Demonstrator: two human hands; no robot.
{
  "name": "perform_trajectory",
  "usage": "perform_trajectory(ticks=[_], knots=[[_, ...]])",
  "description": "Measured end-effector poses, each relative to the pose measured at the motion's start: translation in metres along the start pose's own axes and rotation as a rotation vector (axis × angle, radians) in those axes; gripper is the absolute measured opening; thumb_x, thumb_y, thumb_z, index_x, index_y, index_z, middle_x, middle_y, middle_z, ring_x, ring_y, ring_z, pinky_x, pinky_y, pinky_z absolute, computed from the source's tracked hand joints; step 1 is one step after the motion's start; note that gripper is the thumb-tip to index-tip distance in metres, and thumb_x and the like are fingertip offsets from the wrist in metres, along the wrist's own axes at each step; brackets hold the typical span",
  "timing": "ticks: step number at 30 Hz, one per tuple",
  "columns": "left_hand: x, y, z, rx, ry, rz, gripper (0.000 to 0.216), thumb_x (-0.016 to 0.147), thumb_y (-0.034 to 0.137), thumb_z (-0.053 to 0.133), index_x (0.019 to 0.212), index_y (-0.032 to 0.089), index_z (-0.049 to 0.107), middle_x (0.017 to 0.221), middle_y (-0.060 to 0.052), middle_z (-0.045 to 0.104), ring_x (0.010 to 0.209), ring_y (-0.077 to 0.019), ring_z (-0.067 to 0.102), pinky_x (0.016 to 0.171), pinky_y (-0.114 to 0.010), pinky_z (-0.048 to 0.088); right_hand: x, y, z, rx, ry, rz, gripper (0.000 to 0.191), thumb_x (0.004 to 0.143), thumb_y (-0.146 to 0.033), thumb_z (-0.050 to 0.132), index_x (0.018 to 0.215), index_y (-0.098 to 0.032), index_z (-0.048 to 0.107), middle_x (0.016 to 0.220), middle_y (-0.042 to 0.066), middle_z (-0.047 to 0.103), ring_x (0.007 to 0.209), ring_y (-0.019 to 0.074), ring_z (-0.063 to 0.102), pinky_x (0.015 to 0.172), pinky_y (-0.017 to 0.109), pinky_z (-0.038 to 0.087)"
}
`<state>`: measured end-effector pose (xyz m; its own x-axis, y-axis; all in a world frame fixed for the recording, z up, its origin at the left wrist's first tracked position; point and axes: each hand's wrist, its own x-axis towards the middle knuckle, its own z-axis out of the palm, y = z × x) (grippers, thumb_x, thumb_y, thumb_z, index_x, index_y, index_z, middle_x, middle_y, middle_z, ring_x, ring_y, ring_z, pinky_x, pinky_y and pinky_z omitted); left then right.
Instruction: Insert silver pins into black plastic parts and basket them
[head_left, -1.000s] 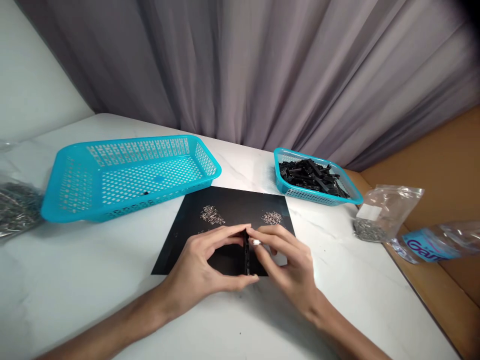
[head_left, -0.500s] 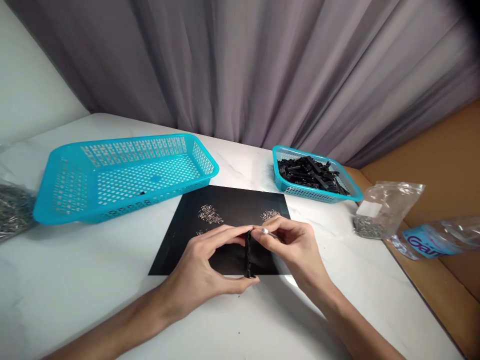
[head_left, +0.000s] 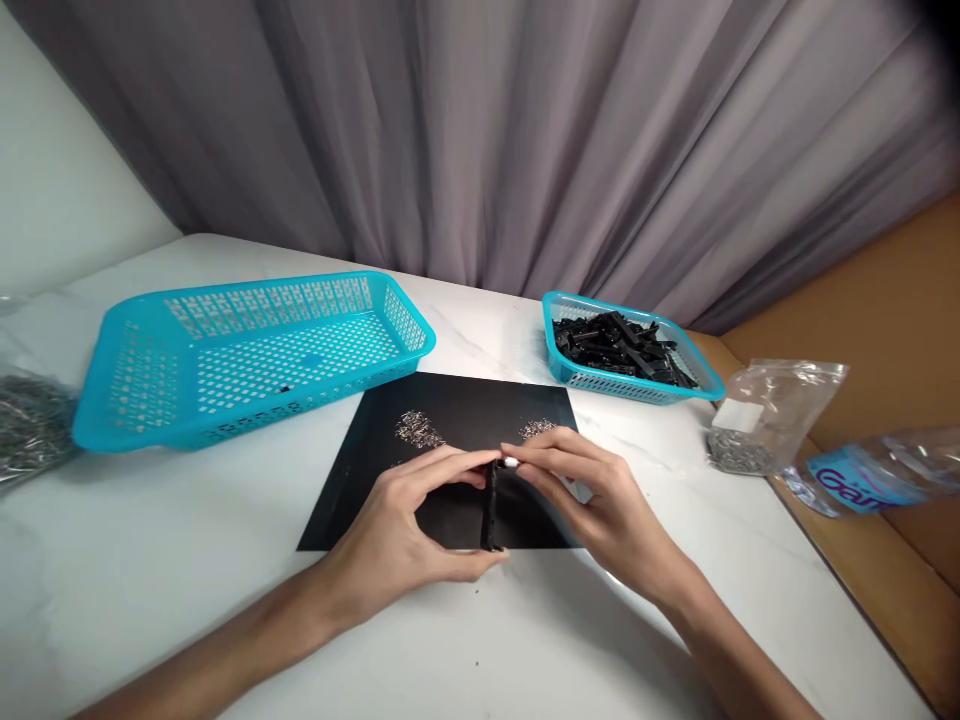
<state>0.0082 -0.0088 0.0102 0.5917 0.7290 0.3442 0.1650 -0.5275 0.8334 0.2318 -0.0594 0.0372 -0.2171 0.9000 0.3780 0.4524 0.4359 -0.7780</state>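
My left hand [head_left: 409,520] grips a narrow black plastic piece [head_left: 490,508] by its two ends, thumb at the near end and fingers at the far end. It stands above the front part of a black mat [head_left: 450,515]. My right hand [head_left: 592,490] pinches a small tool with a white tip [head_left: 510,462], and that tip lies against or very near the far end of the piece. Most of the tool is hidden by the fingers. Beyond the hands, small metal pins form one pile [head_left: 418,430] at the left and another pile [head_left: 537,430] at the right of the mat.
A large blue basket [head_left: 262,290] stands at the left with one small black bit inside. A smaller blue basket [head_left: 559,370] at the back right holds many black plastic parts [head_left: 619,345]. Bags of metal pins [head_left: 739,450] and a water bottle [head_left: 862,475] lie at the sides.
My right hand has turned the tool, so its white tip now points at the far end of the black piece. The left hand and piece have shifted slightly left.
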Motion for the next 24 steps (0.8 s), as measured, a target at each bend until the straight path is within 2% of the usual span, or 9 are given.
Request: perform_trajectory(ticks=[3, 13, 19, 24], knots=[[-0.001, 0.000, 0.001, 0.004, -0.005, 0.012, 0.067, 0.070, 0.026, 0.091, 0.132, 0.024, 0.066, 0.118, -0.003, 0.071, 0.103, -0.0196, 0.070, 0.095, -0.031, 0.061, 0.000, 0.000, -0.004, -0.073, -0.013, -0.064, 0.032, 0.102, -0.015, 0.057, 0.126, -0.030, 0.072, 0.106, 0.002, 0.070, 0.095, 0.0159, 0.061, 0.084, 0.031, 0.048], [-0.002, 0.001, 0.002, 0.034, 0.004, 0.032, 0.073, 0.072, 0.024, 0.090, 0.138, 0.028, 0.061, 0.119, -0.002, 0.070, 0.103, -0.0177, 0.070, 0.093, -0.029, 0.060, 0.001, -0.005, -0.008, -0.156, -0.061, -0.064, 0.034, 0.103, -0.014, 0.056, 0.129, -0.030, 0.070, 0.104, 0.002, 0.071, 0.092, 0.0179, 0.056, 0.081, 0.033, 0.046], [-0.005, 0.003, 0.004, 0.101, 0.009, 0.036, 0.065, 0.074, 0.016, 0.084, 0.134, 0.028, 0.063, 0.119, 0.000, 0.069, 0.104, -0.0171, 0.068, 0.094, -0.029, 0.058, -0.003, -0.007, -0.004, -0.189, -0.075, -0.077, 0.035, 0.105, -0.012, 0.050, 0.131, -0.027, 0.068, 0.104, 0.005, 0.069, 0.092, 0.0192, 0.054, 0.080, 0.034, 0.048], [-0.006, 0.004, 0.007, 0.137, 0.018, 0.037, 0.055, 0.076, 0.018, 0.082, 0.128, 0.025, 0.064, 0.118, -0.002, 0.069, 0.102, -0.0187, 0.068, 0.092, -0.031, 0.058, -0.008, -0.006, 0.003, -0.284, -0.071, -0.091, 0.035, 0.106, -0.012, 0.043, 0.129, -0.022, 0.068, 0.102, 0.008, 0.069, 0.087, 0.0207, 0.052, 0.076, 0.036, 0.048]])
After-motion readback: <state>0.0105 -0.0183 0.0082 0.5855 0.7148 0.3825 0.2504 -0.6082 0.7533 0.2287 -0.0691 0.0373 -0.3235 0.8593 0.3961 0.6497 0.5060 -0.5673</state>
